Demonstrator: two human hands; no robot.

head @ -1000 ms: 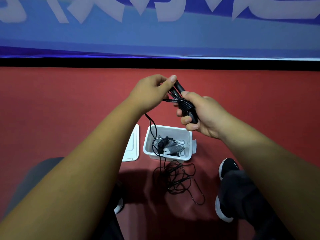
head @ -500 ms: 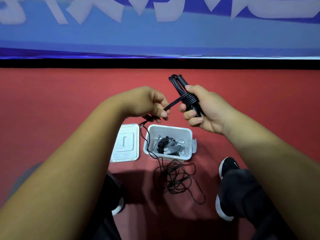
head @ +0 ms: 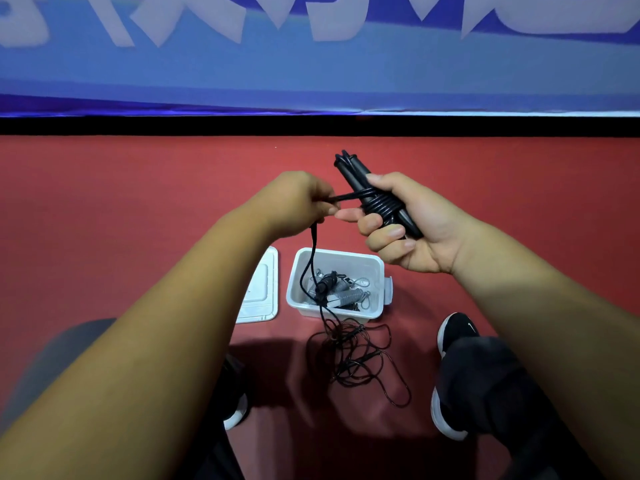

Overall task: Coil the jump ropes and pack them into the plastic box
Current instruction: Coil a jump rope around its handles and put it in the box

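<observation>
While the right hand grips cord-wound black handles, the left hand pinches the thin rope.

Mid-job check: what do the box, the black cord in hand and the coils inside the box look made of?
Box: whitish plastic, faintly translucent, smooth, with a moulded side clip.
Cord: black, glossy, likely PVC or rubber; highlights run along the wound turns.
Coils: probably steel springs, grey and metallic, with hooked wire ends; too small to be sure.
</observation>
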